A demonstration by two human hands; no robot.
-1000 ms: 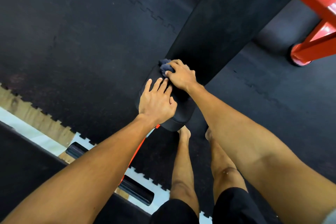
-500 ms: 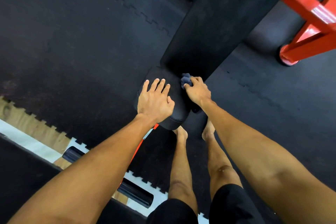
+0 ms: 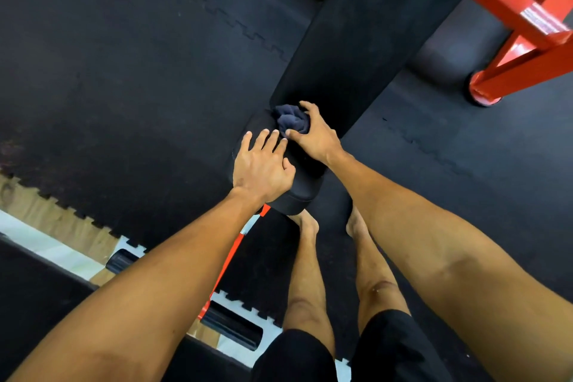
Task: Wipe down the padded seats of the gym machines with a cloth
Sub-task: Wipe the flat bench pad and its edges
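Count as observed:

- Hands, two: left hand (image 3: 262, 166) and right hand (image 3: 313, 136).
- Cloth (image 3: 291, 121), one, at centre.
- Pads, two: short pad (image 3: 297, 195) near, long pad (image 3: 372, 40) running far.
- Red frame (image 3: 527, 40), one, far right.
- Red bar (image 3: 231, 254), one, near left of centre.
- Black rollers, two, near left: first roller (image 3: 122, 260), second roller (image 3: 231, 324).
- Bare feet, two: left foot (image 3: 308, 223), right foot (image 3: 356, 226).

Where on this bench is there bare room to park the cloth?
The long pad is bare beyond the cloth, beside the red frame. The short seat pad is crowded: the left hand rests flat on it, and the right hand grips the cloth at its far end.
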